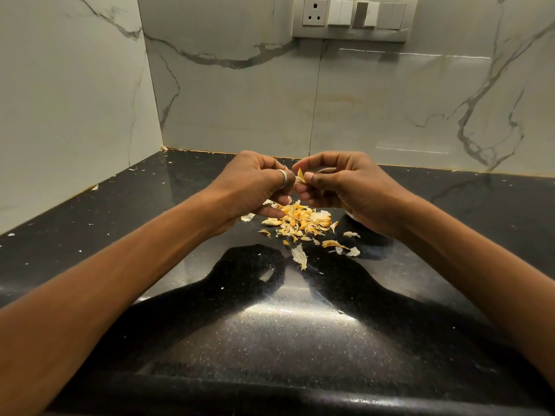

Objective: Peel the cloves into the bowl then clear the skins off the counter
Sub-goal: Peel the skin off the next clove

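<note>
1. We see the counter (270,340) as black polished stone: glossy, pale-speckled, mirror-like reflections.
2. Wall tiles (240,100): marble-look, grey-veined, smooth, semi-gloss.
3. Skins (300,220) mid-counter: thin, papery, dry, matt.
4. Clove (300,179): dry papery husk.
5. Ring (282,178): shiny silver-tone metal.
6. We read the switch plate (354,18) as smooth satin plastic.

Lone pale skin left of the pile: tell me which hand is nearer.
Left. The left hand is just over the skin; the right hand is beyond the pile.
</note>
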Tool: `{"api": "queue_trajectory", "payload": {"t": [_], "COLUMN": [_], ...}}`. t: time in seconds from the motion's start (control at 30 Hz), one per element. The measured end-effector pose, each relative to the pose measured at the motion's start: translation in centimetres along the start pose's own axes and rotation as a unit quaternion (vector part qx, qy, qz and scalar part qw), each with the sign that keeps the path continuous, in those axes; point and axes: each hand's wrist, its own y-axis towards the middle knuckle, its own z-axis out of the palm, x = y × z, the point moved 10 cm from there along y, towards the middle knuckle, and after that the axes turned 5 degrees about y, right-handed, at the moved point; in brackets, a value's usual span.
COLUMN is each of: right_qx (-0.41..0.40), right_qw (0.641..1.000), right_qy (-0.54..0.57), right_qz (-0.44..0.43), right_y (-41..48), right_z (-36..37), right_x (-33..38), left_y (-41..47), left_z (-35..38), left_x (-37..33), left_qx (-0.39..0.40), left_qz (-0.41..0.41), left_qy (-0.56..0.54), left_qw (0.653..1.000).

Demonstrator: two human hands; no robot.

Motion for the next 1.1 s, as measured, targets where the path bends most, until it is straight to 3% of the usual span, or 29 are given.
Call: {"api": "queue_trajectory", "payload": {"t": [0.23, 0.43, 0.7, 0.97, 1.1], "right_qx": [0.015, -0.001, -0.013, 0.012, 0.013], "right_qw": [1.000, 0.999, 0.993, 0.991, 0.992], "right_qy": [0.022, -0.022, -0.101, -0.113, -0.109], "right_qz": [-0.004, -0.024, -0.058, -0.068, -0.067], "right_y": [0.1, 0.2, 0.1, -0.3, -0.3], "right_z": [0.1, -0.2, 0.0, 0.8, 0.8], "right_x": [0.1, 0.2, 0.8, 1.0, 1.0], "left_y": [0.2, 0.4, 0.2, -0.4, -0.4], "left_z": [0.0, -1.0, -0.8, -1.2, -1.2], "left_x": [0.2, -0.1, -1.0, -2.7, -2.6], "left_qx": [-0.004, -0.049, -0.050, -0.111, -0.108], "left_qz": [0.000, 0.031, 0.070, 0.161, 0.163], "left_qy": [0.028, 0.069, 0.075, 0.190, 0.182], "left_qw": [1.000, 0.996, 0.993, 0.962, 0.964]}}
